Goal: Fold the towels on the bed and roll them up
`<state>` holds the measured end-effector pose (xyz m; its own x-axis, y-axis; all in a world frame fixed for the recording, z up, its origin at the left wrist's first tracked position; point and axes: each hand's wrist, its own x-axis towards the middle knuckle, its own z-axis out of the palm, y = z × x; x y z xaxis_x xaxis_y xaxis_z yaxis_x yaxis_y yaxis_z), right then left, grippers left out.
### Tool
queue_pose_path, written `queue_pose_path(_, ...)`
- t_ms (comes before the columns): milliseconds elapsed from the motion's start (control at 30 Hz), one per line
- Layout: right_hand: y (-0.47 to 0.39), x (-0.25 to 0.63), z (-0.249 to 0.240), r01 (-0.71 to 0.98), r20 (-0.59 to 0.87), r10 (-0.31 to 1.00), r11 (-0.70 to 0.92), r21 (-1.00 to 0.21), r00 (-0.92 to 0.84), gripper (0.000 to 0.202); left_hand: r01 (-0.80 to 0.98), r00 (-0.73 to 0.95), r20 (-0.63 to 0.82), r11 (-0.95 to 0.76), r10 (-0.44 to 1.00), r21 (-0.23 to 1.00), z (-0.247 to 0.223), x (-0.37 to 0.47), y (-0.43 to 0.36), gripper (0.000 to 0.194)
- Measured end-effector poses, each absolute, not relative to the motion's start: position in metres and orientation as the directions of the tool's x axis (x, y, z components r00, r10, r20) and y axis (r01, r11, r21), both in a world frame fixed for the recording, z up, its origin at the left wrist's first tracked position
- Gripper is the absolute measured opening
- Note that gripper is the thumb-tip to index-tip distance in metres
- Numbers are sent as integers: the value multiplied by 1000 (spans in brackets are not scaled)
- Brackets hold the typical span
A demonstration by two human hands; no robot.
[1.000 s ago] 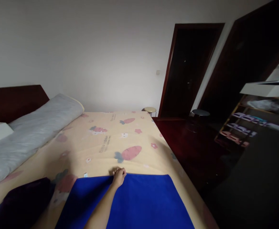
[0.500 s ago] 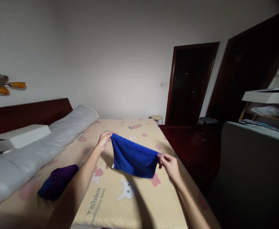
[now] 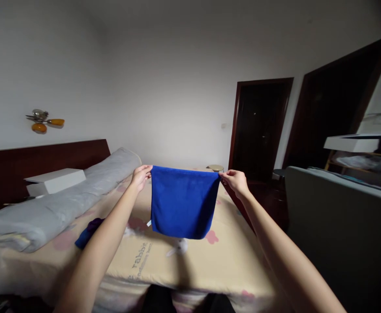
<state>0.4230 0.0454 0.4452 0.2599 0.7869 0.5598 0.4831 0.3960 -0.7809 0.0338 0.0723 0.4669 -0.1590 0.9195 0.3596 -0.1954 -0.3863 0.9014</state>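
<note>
A blue cloth [image 3: 184, 202] hangs stretched out above the bed, its top edge nearly level and a small white tag at its lower left. My left hand [image 3: 141, 177] pinches the upper left corner. At the upper right corner, the fingers of my right hand [image 3: 236, 181] are closed on the fabric. Beneath the cloth lies a yellow bed sheet [image 3: 223, 261] printed with rabbits and pink shapes. A crumpled purple and blue cloth [image 3: 89, 231] rests on the bed, partly hidden behind my left forearm.
Along the headboard [image 3: 47, 158] lies a long grey rolled bedding piece [image 3: 89, 195], with a white box [image 3: 60, 180] beside it. A grey-green panel [image 3: 334, 226] stands right of the bed. Farther back are a small stool [image 3: 215, 168] and a dark door [image 3: 262, 126].
Both hands have risen, the right one more, so the blue cloth's top edge went from slanted to nearly level. The cloth now hangs flatter and fuller. The view has tilted up.
</note>
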Motion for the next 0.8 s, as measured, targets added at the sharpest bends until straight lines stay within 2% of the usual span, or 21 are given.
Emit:
queue_pose_path(267, 43, 407, 482, 755, 649, 743, 327, -568, 167, 24, -175, -239, 440, -484, 866, 858, 496, 21, 46, 48)
queue_pose_path(467, 58, 391, 486, 795, 635, 749, 263, -547, 190, 9, -134, -277, 454, -502, 847, 855, 495, 11, 43, 47)
queue_pose_path(667, 57, 381, 485, 789, 657, 750, 354, -502, 81, 36, -74, -324, 464, -512, 824, 856, 491, 2, 47, 43)
queue_pose_path(800, 55, 378, 485, 778, 644, 763, 434, -455, -49, 25, -16, -341, 483, -519, 807, 855, 491, -2, 50, 38)
